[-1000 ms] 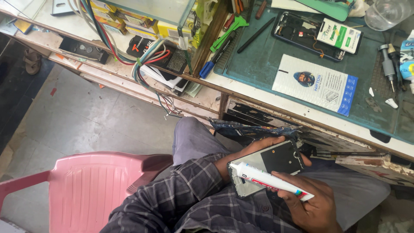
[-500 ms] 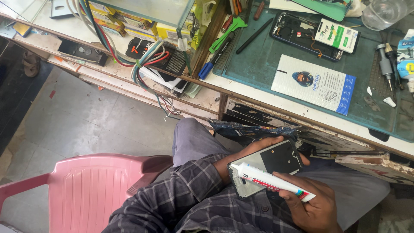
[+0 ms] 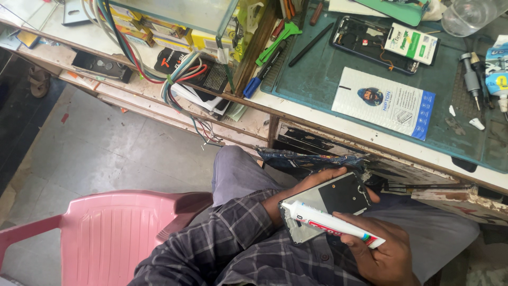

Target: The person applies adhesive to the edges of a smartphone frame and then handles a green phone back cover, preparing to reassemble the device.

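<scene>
My left hand (image 3: 312, 182) holds a flat phone panel (image 3: 330, 201), grey with a black inner patch, over my lap. Its fingers wrap the far edge. My right hand (image 3: 381, 249) grips a white glue tube with red markings (image 3: 328, 222), lying across the panel, its nozzle at the panel's lower left edge. A checked sleeve covers my left arm.
A green work mat (image 3: 450, 122) on the bench holds an opened phone (image 3: 365, 42), a white-and-blue packet (image 3: 383, 100), a second glue tube (image 3: 496, 69) and small tools. Bundled wires (image 3: 174, 85) hang off the bench edge. A pink plastic chair (image 3: 100, 233) stands at lower left.
The right hand and glue tube have shifted slightly along the panel; the left hand keeps the panel in place. The view has barely moved.
</scene>
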